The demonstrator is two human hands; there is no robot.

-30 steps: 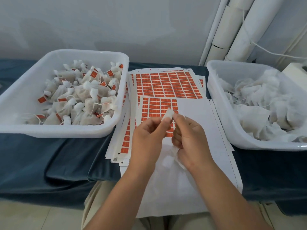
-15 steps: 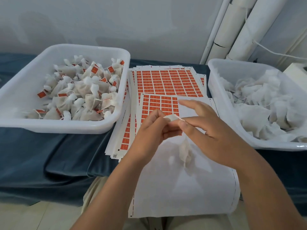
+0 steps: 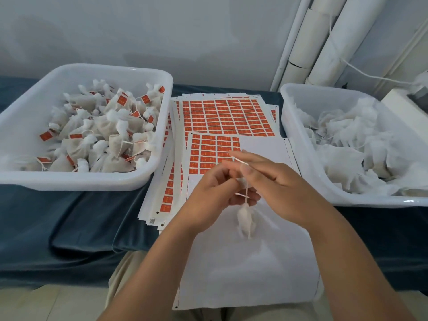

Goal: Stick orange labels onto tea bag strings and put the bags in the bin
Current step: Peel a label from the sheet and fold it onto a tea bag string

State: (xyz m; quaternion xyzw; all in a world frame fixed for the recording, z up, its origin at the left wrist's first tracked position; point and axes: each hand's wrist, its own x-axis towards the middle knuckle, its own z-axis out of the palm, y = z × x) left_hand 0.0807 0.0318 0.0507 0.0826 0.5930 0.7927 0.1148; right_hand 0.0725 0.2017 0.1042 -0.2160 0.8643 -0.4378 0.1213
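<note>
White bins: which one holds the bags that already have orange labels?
The left bin: its bags carry orange labels. The right bin holds plain white bags, no labels showing.

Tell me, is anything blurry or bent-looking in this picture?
Head view: the dangling tea bag is motion-blurred, the labelled bags in the left bin look sharp; the wide lens slants the wall pipes; soft light, a glint on the right bin rim.

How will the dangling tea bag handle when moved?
Probably light: the tea bag hangs from one thin string. Likely to swing, as it seems to dangle free. Its crumpled fabric looks soft, so probably floppy.
</note>
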